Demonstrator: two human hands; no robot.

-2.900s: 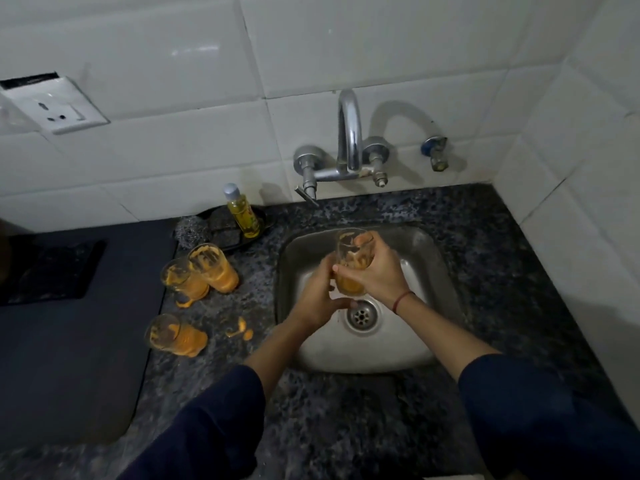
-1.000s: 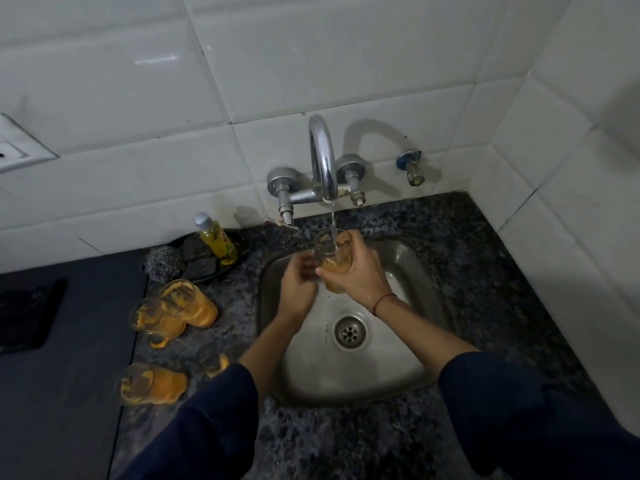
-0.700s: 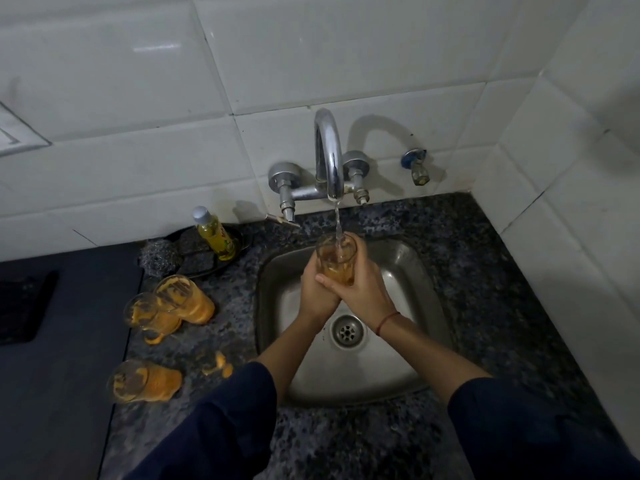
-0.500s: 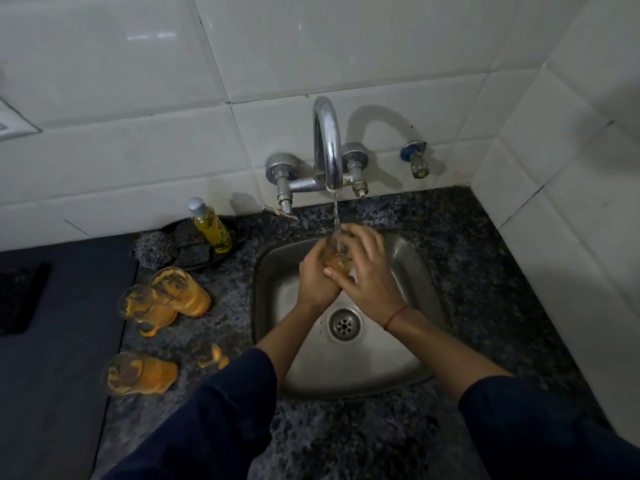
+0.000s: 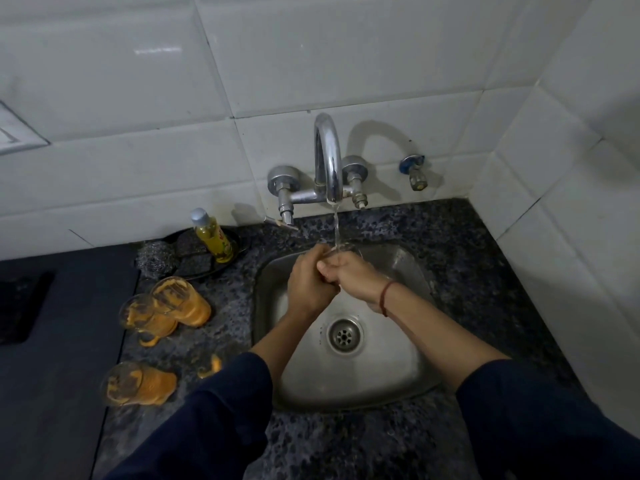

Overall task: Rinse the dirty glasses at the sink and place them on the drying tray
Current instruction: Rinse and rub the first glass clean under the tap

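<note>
Mostly the glass (image 5: 351,251) is hidden: only a sliver of rim shows under the tap's (image 5: 327,161) stream, over the sink's (image 5: 398,358) back edge, with the left hand (image 5: 308,285) and right hand (image 5: 349,277) curled round it. Three orange-smeared glasses (image 5: 180,301) lie on the worktop (image 5: 467,271) beside the sink's left edge.

Along the back of your speckled stone counter (image 5: 450,244), a yellow soap bottle (image 5: 212,239) stands upright on a black dish (image 5: 240,244), with a steel wool scrubber (image 5: 156,259) touching the dish's left edge. White tiles (image 5: 346,57) face you, and a blue-capped valve (image 5: 414,169) juts out at right.
</note>
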